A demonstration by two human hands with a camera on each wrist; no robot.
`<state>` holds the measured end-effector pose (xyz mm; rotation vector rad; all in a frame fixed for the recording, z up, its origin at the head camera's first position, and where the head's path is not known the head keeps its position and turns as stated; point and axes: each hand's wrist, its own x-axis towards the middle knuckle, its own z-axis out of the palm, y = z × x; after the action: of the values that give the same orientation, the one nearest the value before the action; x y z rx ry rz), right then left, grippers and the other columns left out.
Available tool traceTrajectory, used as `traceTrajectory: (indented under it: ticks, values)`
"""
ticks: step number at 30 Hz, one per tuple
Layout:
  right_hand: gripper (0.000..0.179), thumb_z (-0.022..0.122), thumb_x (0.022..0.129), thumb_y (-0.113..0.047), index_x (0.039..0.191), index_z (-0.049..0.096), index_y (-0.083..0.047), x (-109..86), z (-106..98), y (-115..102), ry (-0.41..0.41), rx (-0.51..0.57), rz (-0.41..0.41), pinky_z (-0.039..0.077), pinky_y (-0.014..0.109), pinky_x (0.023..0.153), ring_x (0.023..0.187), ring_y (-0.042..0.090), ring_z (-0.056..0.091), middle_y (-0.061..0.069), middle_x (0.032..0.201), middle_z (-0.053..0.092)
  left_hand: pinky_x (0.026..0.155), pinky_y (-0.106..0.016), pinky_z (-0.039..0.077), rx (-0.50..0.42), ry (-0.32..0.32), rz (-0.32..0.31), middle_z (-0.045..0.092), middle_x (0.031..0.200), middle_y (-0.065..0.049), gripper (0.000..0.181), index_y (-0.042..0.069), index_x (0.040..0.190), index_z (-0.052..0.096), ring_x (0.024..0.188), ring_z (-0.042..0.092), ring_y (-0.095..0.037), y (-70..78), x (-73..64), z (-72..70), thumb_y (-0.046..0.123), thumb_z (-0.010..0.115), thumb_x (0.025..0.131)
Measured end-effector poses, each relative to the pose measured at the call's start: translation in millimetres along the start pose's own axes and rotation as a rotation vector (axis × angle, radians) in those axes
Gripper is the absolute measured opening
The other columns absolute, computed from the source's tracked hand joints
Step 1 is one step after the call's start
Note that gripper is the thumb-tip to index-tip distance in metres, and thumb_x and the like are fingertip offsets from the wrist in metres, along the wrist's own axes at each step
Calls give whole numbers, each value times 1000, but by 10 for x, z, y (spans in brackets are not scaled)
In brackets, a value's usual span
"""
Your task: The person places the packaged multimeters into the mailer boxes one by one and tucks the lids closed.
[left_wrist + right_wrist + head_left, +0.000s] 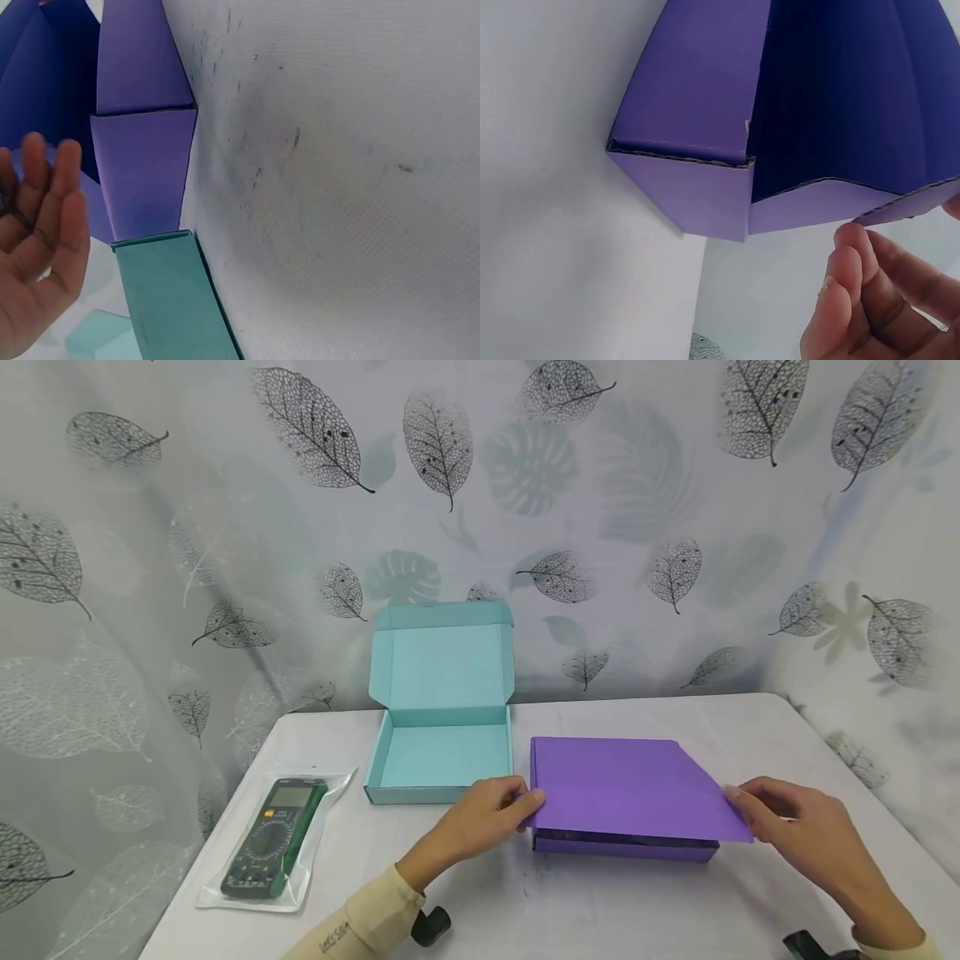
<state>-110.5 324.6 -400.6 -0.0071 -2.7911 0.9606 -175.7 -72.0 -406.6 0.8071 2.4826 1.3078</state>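
Note:
A purple cardboard box (626, 851) lies on the table with its lid (622, 785) partly raised at the front edge. My left hand (483, 814) holds the lid's left edge, thumb over its top. In the left wrist view, the fingers of that hand (45, 247) are beside the lid's side, and the thumb is hidden. At the lid's front right corner, my right hand (802, 831) pinches the edge. The right wrist view shows its fingertips against a side flap (911, 206), and the box's dark inside is visible through the gap.
An opened teal cardboard box (441, 756) stands to the left of the purple one, its lid upright. Further left is a digital multimeter (273, 839) in a clear plastic bag (303, 881). A leaf-patterned cloth (480, 527) hangs behind the white table (600, 910).

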Motion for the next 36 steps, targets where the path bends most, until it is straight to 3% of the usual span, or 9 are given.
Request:
traceTrajectory:
  ticks: [3,9,16,20,23,30,36]
  values:
    - [21,70,101,-39,105,77,-20,-21,2,2,-24,-9,-9,43,27,61,71,7,66,-11,80,71,60,-27,44,46,24,14,60,73,6,38,19,87,64,66,54,-8,-5,-18,20,49,52,107]
    - [27,69,101,-44,105,77,-18,-21,7,29,-80,-31,29,45,28,63,74,7,67,-9,84,72,78,-31,51,138,98,-19,61,94,9,35,16,105,66,91,60,-12,5,-55,70,50,55,105]
    - [29,68,101,-44,103,77,-16,-25,22,55,-99,-29,35,46,28,63,74,7,67,-8,83,71,65,-28,46,253,185,-5,56,86,0,45,11,96,62,75,52,-12,17,-116,139,54,56,104]
    - [28,69,101,-42,102,77,-16,-32,46,69,-102,-27,29,46,27,63,74,7,67,-7,83,71,58,-26,45,265,205,37,53,74,6,43,10,92,66,64,49,-8,11,-140,157,51,59,104]
    - [26,69,102,-41,101,77,-17,-44,66,83,-116,-15,24,47,27,64,74,7,67,-8,83,71,61,-25,48,262,200,58,57,74,9,41,8,93,72,67,54,-7,3,-145,174,47,62,104]
    - [14,70,102,-34,95,75,-23,-76,114,130,-139,19,-40,47,27,67,74,5,69,-12,81,70,72,-24,54,179,136,50,69,81,11,37,6,96,78,79,64,-3,-11,-158,221,39,65,104]
    - [13,70,102,-32,93,75,-25,-87,143,165,-151,23,-61,47,27,67,74,5,68,-13,79,69,70,-24,55,134,134,31,71,83,6,36,1,102,75,77,65,-2,-19,-175,260,37,67,103]
